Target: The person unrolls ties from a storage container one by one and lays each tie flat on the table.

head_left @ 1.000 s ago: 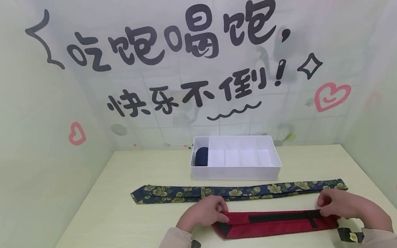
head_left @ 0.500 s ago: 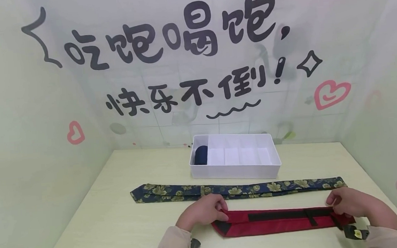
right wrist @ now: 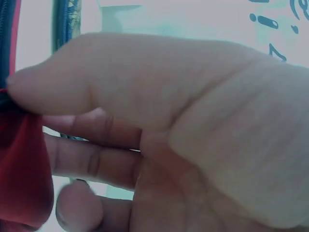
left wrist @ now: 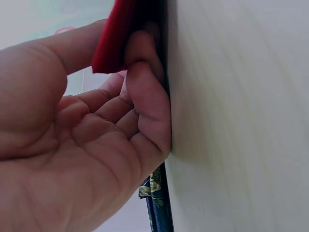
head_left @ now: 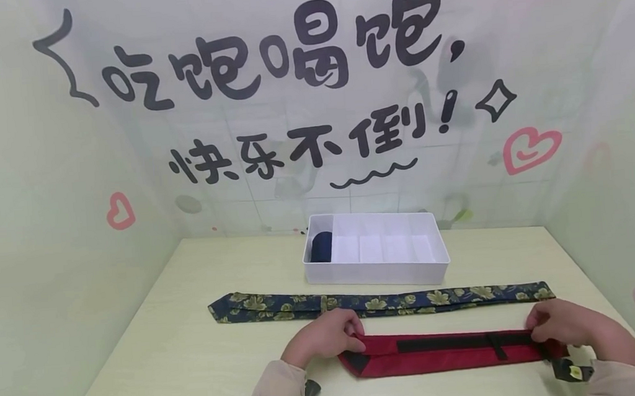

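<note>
A red necktie (head_left: 437,361) with a black strip along it lies folded lengthwise near the front of the table. My left hand (head_left: 328,336) pinches its left end; in the left wrist view the red cloth (left wrist: 112,43) sits between thumb and curled fingers. At the other end, my right hand (head_left: 571,325) pinches the tie, and the right wrist view has its thumb on the red fabric (right wrist: 24,179). Behind both hands a dark blue necktie with gold flowers (head_left: 382,303) is laid out flat, running left to right.
A white divided box (head_left: 376,272) stands at the back of the table (head_left: 185,370). Its left compartment holds a rolled dark blue item (head_left: 322,247). White printed sheeting (head_left: 266,115) encloses the table at the back and sides.
My right hand has slid to the right along the red necktie, and more of that end now shows. The left hand has kept its grip in the same place.
</note>
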`<state>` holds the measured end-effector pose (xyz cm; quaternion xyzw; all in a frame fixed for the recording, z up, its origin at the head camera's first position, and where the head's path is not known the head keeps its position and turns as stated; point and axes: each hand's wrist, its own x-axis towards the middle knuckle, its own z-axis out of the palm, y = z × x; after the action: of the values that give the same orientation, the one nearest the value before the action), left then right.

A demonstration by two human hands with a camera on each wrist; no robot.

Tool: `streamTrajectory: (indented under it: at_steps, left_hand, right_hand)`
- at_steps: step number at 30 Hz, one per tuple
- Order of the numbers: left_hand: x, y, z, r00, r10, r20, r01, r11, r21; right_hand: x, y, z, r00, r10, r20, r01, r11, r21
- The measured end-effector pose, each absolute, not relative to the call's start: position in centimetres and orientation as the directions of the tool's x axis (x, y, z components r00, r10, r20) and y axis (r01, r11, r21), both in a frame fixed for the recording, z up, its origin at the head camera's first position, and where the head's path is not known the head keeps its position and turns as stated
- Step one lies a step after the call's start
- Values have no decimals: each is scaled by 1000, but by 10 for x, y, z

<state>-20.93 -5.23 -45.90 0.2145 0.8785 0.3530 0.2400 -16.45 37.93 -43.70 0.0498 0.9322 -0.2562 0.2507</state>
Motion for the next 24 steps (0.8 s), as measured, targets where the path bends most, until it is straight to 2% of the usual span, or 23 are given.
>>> streamTrajectory:
  at_steps: [5, 14, 24]
  left_hand:
    - [-209, -52, -460, -792, 548, -270, 208, 658, 723]
    - [-210, -53, -461, -794, 546, -267, 213, 662, 719]
    - [-212, -53, -460, -790, 557, -255, 228, 654, 721]
  right_hand:
    - [-161, 386, -433, -867, -4, -498, 275, 830, -486]
    - [-156, 392, -438, -843, -38, -536, 289, 808, -513]
    - [-156, 407, -429, -875, 0, -484, 268, 833, -484]
